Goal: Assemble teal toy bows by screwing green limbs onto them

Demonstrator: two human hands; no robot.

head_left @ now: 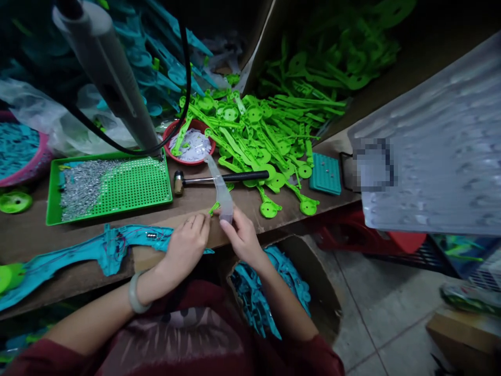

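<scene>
My left hand (188, 243) rests at the workbench's front edge, fingertips pinching a small green plastic piece (213, 209). My right hand (241, 236) holds the lower end of a translucent strip (221, 189) that rises from the bench towards the red bowl. A teal plastic part (97, 249) lies flat just left of my left hand. A pale bangle (135, 293) circles my left wrist.
A hammer (219, 179) lies behind my hands. A green perforated tray (129, 185) holds several small metal bits. A red bowl (170, 137) holds white pieces. Green parts (258, 136) are heaped at the back right; a teal block (325, 173) lies beside them. A grey pole (107, 73) leans overhead.
</scene>
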